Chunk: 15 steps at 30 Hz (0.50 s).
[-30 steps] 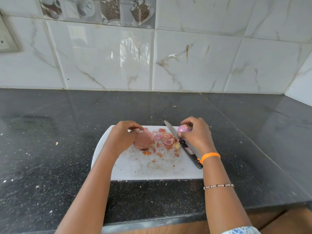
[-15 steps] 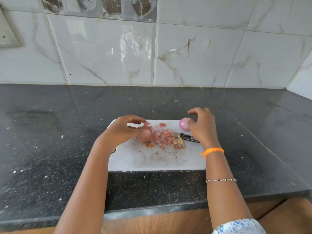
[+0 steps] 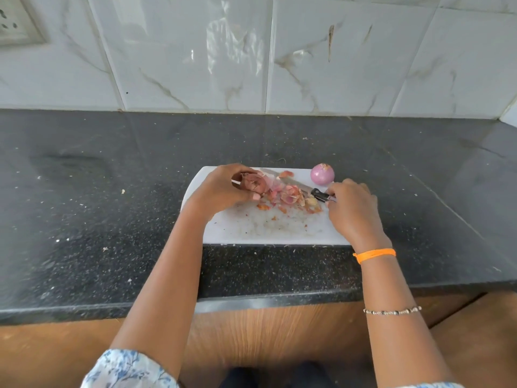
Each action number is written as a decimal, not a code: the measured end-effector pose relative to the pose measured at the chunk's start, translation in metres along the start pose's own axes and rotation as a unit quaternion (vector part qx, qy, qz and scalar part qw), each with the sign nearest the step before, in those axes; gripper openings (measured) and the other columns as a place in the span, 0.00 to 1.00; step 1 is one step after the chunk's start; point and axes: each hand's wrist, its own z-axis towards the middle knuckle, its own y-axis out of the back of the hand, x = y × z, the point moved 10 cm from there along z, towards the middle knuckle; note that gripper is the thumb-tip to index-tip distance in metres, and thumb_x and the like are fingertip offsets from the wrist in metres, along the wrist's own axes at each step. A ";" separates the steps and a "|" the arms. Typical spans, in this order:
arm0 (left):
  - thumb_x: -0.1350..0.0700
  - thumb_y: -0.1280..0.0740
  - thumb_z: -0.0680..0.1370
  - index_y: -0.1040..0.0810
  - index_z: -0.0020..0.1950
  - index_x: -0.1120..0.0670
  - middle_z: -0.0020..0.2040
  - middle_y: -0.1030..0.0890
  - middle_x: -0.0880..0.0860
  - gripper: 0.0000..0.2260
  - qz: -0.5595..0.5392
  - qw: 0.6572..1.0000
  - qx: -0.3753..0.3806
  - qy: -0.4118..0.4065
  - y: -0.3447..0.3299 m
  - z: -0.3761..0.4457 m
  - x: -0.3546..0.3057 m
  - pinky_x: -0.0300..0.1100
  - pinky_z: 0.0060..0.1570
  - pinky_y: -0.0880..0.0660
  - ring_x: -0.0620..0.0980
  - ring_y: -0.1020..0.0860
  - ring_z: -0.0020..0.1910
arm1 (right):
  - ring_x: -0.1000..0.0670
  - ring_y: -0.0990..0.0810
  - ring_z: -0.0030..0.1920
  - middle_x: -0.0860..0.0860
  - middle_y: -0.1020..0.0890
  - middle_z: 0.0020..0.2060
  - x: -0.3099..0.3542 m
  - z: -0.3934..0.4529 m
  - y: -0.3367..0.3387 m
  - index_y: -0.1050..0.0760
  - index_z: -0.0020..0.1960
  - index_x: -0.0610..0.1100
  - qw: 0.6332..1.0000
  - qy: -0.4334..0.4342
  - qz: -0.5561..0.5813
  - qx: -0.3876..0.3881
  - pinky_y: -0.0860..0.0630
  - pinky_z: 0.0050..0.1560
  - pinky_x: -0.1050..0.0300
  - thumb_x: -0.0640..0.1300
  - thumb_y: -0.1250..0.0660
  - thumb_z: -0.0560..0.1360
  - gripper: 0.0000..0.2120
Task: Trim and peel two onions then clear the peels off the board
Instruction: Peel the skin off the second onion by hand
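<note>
A: Head view looked down on what, from the biggest thing to the smallest?

B: One dark speckled countertop (image 3: pixel 84 219) ran below a wall of pale marbled tiles (image 3: pixel 195 51). On it lay one white cutting board (image 3: pixel 265 231), its near part bare but for small scraps.

A: How many arms and hands?

B: Two bare forearms reached onto the board. The left hand (image 3: pixel 221 189) was curled round one unpeeled onion (image 3: pixel 253 182) at the board's far left, holding it. The right hand (image 3: pixel 351 208) sat over the board's right edge, its fingers at the black handle of one knife (image 3: pixel 321 195). Whether they gripped the handle or only touched it, I could not tell.

A: And the onions?

B: Two, counted. The second, one peeled onion (image 3: pixel 322 174), pink and smooth, stood free at the far right corner of the board, just beyond the right hand.

A: Peels?

B: One loose heap of pink and orange peels (image 3: pixel 291 196) lay between the hands, over the knife blade. The right arm wore two bands: one orange band (image 3: pixel 375 254) at the wrist and one thin beaded bracelet (image 3: pixel 391 311) further up.
</note>
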 end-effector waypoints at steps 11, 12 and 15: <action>0.54 0.29 0.74 0.23 0.60 0.54 0.54 0.22 0.48 0.15 -0.086 0.977 -0.193 0.022 0.042 -0.014 0.019 0.36 0.44 0.32 0.45 0.25 0.48 | 0.44 0.28 0.47 0.41 0.28 0.58 0.045 -0.024 0.015 0.33 0.62 0.37 0.997 0.035 0.053 -0.032 0.34 0.41 0.52 0.34 0.46 0.80 0.12; 0.54 0.29 0.74 0.23 0.60 0.54 0.56 0.23 0.49 0.15 -0.073 0.973 -0.217 0.018 0.048 -0.015 0.020 0.36 0.44 0.33 0.45 0.25 0.49 | 0.44 0.28 0.46 0.42 0.27 0.57 0.054 -0.027 0.014 0.31 0.61 0.38 0.996 0.052 0.071 -0.030 0.37 0.40 0.54 0.36 0.45 0.80 0.11; 0.53 0.30 0.75 0.25 0.62 0.55 0.60 0.27 0.52 0.17 -0.063 0.965 -0.255 0.011 0.056 -0.017 0.019 0.35 0.46 0.33 0.45 0.27 0.50 | 0.43 0.25 0.52 0.45 0.30 0.58 0.083 -0.043 0.003 0.29 0.64 0.40 0.988 0.108 0.108 -0.024 0.32 0.47 0.54 0.37 0.43 0.80 0.14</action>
